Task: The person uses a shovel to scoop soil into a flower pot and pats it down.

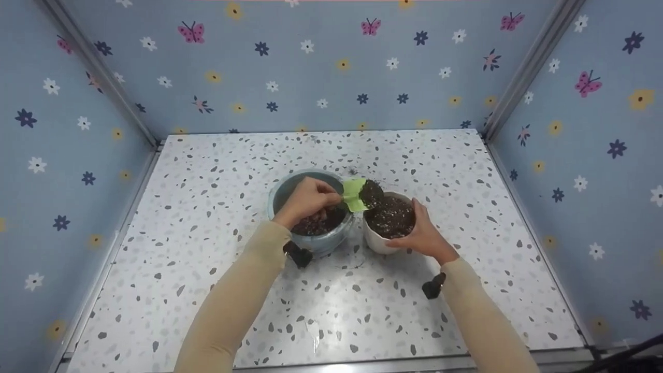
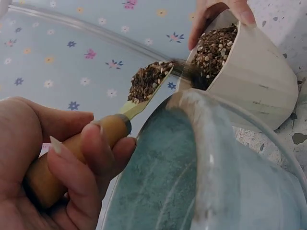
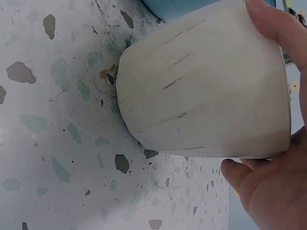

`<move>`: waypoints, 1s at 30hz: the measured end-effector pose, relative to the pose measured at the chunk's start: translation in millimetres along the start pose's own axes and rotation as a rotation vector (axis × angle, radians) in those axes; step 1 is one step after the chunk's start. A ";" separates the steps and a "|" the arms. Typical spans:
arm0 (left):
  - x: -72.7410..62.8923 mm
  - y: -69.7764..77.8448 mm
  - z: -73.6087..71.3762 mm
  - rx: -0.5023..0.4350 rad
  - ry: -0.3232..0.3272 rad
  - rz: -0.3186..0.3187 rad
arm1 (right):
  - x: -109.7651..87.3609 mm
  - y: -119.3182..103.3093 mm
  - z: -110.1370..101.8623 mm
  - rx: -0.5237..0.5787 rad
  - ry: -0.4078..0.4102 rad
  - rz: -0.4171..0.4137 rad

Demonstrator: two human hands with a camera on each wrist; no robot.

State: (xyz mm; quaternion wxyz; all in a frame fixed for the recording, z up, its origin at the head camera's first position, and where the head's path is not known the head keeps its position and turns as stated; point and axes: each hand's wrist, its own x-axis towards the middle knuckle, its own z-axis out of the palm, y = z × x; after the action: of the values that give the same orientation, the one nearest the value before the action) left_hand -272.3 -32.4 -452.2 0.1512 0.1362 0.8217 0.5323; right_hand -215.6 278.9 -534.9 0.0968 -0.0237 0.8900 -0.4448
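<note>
My left hand (image 1: 305, 199) grips the wooden handle (image 2: 79, 155) of a small trowel with a light green blade (image 1: 354, 195). Dark soil with pale grains (image 2: 148, 81) lies on the blade, and a blurred streak of it spills from the tip over the rim of a white pot (image 3: 206, 86). That pot is almost full of soil (image 1: 391, 217). With thumb and fingers spread round its side, my right hand (image 1: 426, 233) holds the white pot on the table. A larger blue glazed pot (image 1: 325, 243), with soil low inside, stands below my left hand.
The speckled white table (image 1: 207, 290) has crumbs of soil behind and between the pots. Blue flower-and-butterfly panels (image 1: 321, 67) close off its back and both sides, with metal posts (image 1: 523, 67) at the rear corners.
</note>
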 end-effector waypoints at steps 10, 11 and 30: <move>7.4 9.1 13.8 0.122 0.038 -0.001 | -0.6 0.0 1.7 0.014 0.028 0.006; 7.6 9.8 14.9 0.130 0.038 0.000 | -1.0 -0.1 2.0 0.023 0.029 0.006; 10.3 17.0 48.2 0.310 0.040 0.130 | -2.8 0.8 2.8 0.063 0.025 0.027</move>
State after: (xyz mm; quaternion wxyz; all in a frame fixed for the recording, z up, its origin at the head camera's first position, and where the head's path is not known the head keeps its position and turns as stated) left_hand -261.7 18.4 -456.4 0.0770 0.2001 0.8863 0.4106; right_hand -212.3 277.6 -536.7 0.0925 -0.0029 0.8770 -0.4716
